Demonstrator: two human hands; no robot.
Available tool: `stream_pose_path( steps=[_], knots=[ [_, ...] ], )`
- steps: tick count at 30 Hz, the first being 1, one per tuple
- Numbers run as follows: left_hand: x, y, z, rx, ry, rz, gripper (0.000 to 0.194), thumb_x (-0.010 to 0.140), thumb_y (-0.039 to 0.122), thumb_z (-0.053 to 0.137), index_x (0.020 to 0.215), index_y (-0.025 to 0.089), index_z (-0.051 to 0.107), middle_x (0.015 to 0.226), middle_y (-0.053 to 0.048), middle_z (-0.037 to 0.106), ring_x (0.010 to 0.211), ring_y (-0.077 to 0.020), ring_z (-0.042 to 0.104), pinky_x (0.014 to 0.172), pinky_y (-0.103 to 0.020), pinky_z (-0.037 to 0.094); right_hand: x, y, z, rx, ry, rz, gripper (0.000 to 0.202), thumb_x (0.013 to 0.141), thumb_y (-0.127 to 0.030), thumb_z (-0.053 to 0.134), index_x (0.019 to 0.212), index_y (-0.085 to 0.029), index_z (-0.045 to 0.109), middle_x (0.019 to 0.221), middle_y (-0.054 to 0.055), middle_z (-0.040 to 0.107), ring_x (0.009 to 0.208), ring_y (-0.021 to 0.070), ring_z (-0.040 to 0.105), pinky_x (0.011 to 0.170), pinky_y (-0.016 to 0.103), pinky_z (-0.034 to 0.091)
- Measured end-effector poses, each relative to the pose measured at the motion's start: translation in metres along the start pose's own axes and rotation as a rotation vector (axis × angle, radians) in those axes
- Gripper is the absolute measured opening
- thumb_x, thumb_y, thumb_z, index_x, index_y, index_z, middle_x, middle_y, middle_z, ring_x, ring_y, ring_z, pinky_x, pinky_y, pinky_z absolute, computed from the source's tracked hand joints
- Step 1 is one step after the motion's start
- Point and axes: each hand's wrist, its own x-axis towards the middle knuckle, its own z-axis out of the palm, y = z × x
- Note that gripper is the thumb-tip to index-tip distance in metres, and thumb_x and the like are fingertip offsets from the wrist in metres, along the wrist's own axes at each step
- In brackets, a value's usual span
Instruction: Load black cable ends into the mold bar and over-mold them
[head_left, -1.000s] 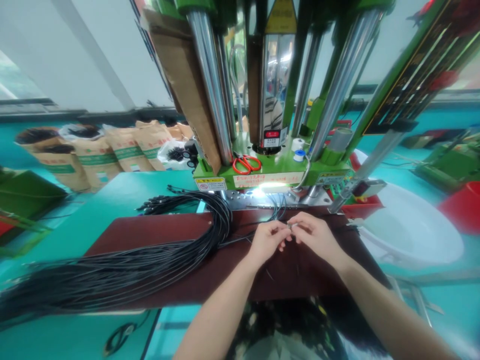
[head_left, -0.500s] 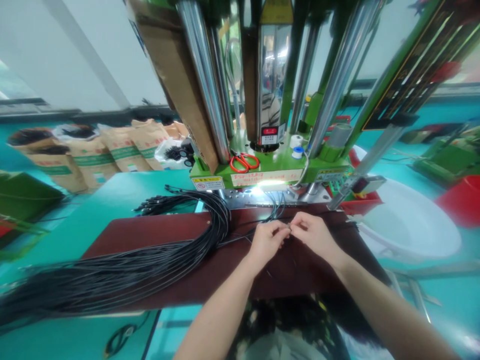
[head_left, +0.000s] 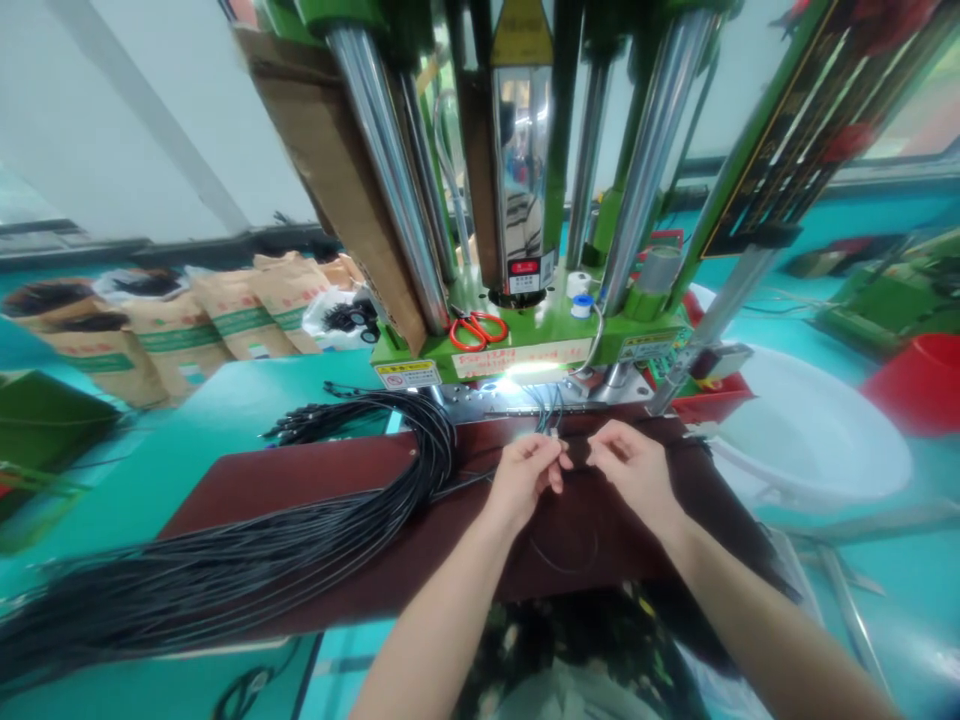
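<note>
at left, black cables [head_left: 300, 550] lie across the brown board [head_left: 255, 480]; at centre, our left hand [head_left: 525, 472] presses thumb to forefinger, any pinched piece too small to tell; near it, apart, our right hand [head_left: 636, 468] curls, and we cannot tell whether its fingertips meet. we judge this fine fingertip work; the next move calls for a light, steady pinch.

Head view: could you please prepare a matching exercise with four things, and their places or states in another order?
1. Red-handled scissors
2. Black cable bundle
3. White tub
4. Left hand

A. curled, in front of the green machine
B. to the right of the dark red board
C. lying on the machine's ledge
D. stretched across the board's left part

Pairs: 1-C; 2-D; 3-B; 4-A
</note>
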Motion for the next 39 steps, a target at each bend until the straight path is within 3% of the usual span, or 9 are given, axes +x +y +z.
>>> stream_pose_path(
  steps=[4, 8, 13, 21, 30, 39],
  knots=[
    [-0.001, 0.001, 0.000, -0.046, -0.079, -0.034, 0.029, 0.067, 0.036, 0.069, 0.077, 0.009, 0.062, 0.066, -0.003, 0.061, 0.043, -0.0040, 0.045, 0.044, -0.020, 0.038, -0.011, 0.006, -0.020, 0.138, -0.054, 0.109, 0.014, 0.076, -0.030, 0.058, 0.068, -0.019, 0.057, 0.051, -0.002, 0.055, 0.042, 0.0087, 0.043, 0.044, 0.024, 0.038],
    [-0.006, -0.001, 0.007, 0.020, -0.121, -0.037, 0.027, 0.070, 0.034, 0.067, 0.077, 0.009, 0.063, 0.066, -0.004, 0.062, 0.042, -0.0043, 0.046, 0.044, -0.020, 0.039, -0.024, 0.008, -0.040, 0.169, -0.079, 0.139, 0.013, 0.078, -0.030, 0.057, 0.079, -0.018, 0.062, 0.043, -0.004, 0.048, 0.045, 0.0120, 0.050, 0.051, 0.026, 0.044],
    [-0.012, -0.007, 0.024, 0.207, -0.158, -0.019, 0.026, 0.070, 0.034, 0.065, 0.077, 0.009, 0.064, 0.063, -0.004, 0.063, 0.042, -0.0066, 0.048, 0.044, -0.022, 0.041, -0.030, -0.006, -0.042, 0.005, -0.131, 0.020, 0.020, 0.079, -0.028, 0.054, 0.092, -0.018, 0.064, 0.068, 0.000, 0.059, 0.050, 0.0105, 0.055, 0.051, 0.025, 0.046],
    [-0.011, -0.011, 0.034, 0.457, -0.175, 0.066, 0.022, 0.074, 0.033, 0.060, 0.068, 0.012, 0.062, 0.061, -0.002, 0.061, 0.044, -0.0068, 0.049, 0.045, -0.021, 0.042, -0.025, -0.017, -0.042, -0.178, -0.123, -0.141, 0.014, 0.078, -0.019, 0.052, 0.072, -0.018, 0.064, 0.066, 0.000, 0.059, 0.058, 0.0112, 0.055, 0.054, 0.023, 0.043],
    [-0.009, -0.018, 0.040, 0.612, -0.150, 0.092, 0.016, 0.075, 0.027, 0.057, 0.069, 0.013, 0.062, 0.062, -0.001, 0.059, 0.045, -0.0065, 0.049, 0.044, -0.019, 0.042, -0.023, -0.008, -0.047, -0.147, -0.154, 0.044, 0.011, 0.070, -0.016, 0.052, 0.060, -0.017, 0.058, 0.059, -0.001, 0.063, 0.053, 0.0109, 0.053, 0.052, 0.022, 0.040],
    [-0.009, -0.031, 0.048, 0.405, -0.023, 0.094, 0.016, 0.074, 0.029, 0.059, 0.070, 0.015, 0.054, 0.057, 0.003, 0.055, 0.043, -0.0061, 0.047, 0.042, -0.018, 0.041, -0.029, 0.006, -0.029, -0.013, 0.085, 0.096, 0.010, 0.065, -0.018, 0.054, 0.056, -0.017, 0.052, 0.053, -0.003, 0.055, 0.050, 0.0104, 0.050, 0.049, 0.022, 0.038]
  ],
)
